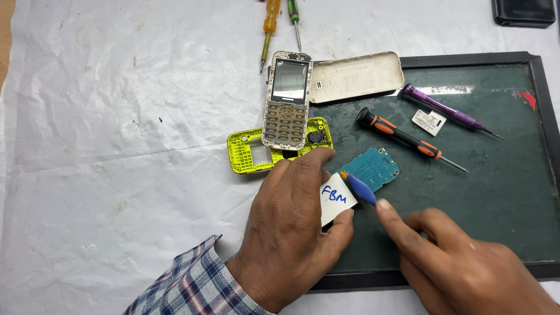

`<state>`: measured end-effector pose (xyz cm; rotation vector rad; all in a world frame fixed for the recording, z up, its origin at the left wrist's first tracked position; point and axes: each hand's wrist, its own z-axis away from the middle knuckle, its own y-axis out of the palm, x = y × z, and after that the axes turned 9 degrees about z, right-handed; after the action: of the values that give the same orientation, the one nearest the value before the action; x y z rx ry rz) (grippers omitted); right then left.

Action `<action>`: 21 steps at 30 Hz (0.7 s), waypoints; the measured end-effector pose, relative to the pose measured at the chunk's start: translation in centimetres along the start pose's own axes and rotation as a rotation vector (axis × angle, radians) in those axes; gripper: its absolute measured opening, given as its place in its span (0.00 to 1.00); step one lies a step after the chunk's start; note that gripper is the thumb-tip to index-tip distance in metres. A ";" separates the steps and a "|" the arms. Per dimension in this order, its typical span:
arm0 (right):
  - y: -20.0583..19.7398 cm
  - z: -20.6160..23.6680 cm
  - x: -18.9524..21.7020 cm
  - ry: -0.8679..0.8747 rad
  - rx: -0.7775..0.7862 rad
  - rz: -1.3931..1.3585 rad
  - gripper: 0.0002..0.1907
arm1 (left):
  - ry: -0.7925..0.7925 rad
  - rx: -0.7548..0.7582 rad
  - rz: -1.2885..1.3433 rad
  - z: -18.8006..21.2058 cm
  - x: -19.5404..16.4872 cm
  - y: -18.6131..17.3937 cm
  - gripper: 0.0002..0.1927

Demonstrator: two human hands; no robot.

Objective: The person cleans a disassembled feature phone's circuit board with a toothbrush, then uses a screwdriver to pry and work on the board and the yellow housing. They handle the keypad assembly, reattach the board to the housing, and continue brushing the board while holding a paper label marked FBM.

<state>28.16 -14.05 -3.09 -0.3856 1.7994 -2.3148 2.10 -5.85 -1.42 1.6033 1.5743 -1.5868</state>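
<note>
While both hands work over the dark green mat | left hand pinches a white battery at the mat's left edge | right hand grasps a blue pry tool, tip touching the blue circuit board beside the battery

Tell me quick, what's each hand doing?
Left hand: closed on a white card over the circuit board.
Right hand: holding a blue tool.

Left hand – plaid sleeve; right hand – bare.
</note>
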 end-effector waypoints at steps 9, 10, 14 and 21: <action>0.3 0.4 -0.4 -0.006 -0.006 -0.039 0.38 | -0.008 -0.005 -0.005 -0.1 0.1 0.0 0.36; -0.2 -0.3 -0.3 -0.041 -0.025 -0.061 0.38 | -0.006 -0.010 -0.006 0.0 0.1 0.0 0.36; -1.9 -2.3 0.5 -0.118 -0.112 -0.137 0.38 | 0.011 -0.018 -0.018 0.0 0.1 0.0 0.36; -3.5 -3.6 0.8 0.009 -0.105 -0.141 0.37 | -0.008 0.001 -0.011 0.1 -0.1 -0.1 0.35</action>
<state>26.37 -10.12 -0.51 -0.5356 1.9633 -2.3206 2.00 -5.93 -1.36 1.5898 1.5809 -1.5984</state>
